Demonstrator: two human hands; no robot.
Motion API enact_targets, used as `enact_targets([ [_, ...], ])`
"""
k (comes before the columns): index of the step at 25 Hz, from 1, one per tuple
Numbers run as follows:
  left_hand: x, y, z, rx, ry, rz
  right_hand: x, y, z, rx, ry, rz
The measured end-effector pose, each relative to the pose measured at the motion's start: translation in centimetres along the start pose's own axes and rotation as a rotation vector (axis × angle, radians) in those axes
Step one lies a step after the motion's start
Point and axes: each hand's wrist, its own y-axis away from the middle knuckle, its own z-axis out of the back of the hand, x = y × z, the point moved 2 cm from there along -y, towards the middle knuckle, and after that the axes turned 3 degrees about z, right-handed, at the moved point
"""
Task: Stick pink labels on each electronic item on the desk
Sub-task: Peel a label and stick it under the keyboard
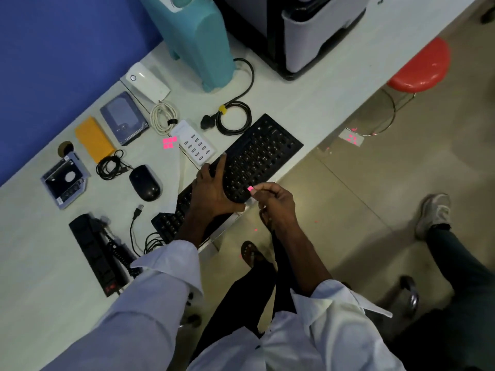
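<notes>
Pinched between thumb and forefinger of the right hand (276,200) is one small pink label (250,188), hovering just over the near edge of the black keyboard (257,156). The left hand (214,188) lies flat across the keyboard's middle, fingers spread, pinning it to the desk (308,103). That label looks feather-light, limp and tacky, so it wants holding by its very edge, sticky face clear of the fingertips. The keyboard seems stiff and light, apt to slide. Spare labels (169,143) sit beside the white multi-port charger (194,141).
</notes>
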Motion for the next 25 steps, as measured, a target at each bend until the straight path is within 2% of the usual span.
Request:
enact_targets([
  [6, 1.4, -1.4, 4.9, 0.393, 0.420, 0.117, -1.2, 0.7, -1.1, 0.028, -0.174, -0.018],
  [12, 4.1, -2.8, 8.6, 0.546, 0.659, 0.203, -1.5, -1.4, -6.6, 0.081, -0.474, -0.180],
  [15, 4.5, -2.8, 9.6, 0.446, 0.786, 0.309, -1.3, -2.9, -9.7, 0.056, -0.670, -0.248],
  [18, 5.9, -3.6, 9.6, 0.317, 0.766, 0.319, -0.9, -4.0, -12.2, 0.034, -0.786, -0.287],
  [25, 6.3, -4.3, 10.1, 0.346, 0.797, 0.336, 0.3, -4.8, -14.6, -0.007, -0.884, -0.339],
])
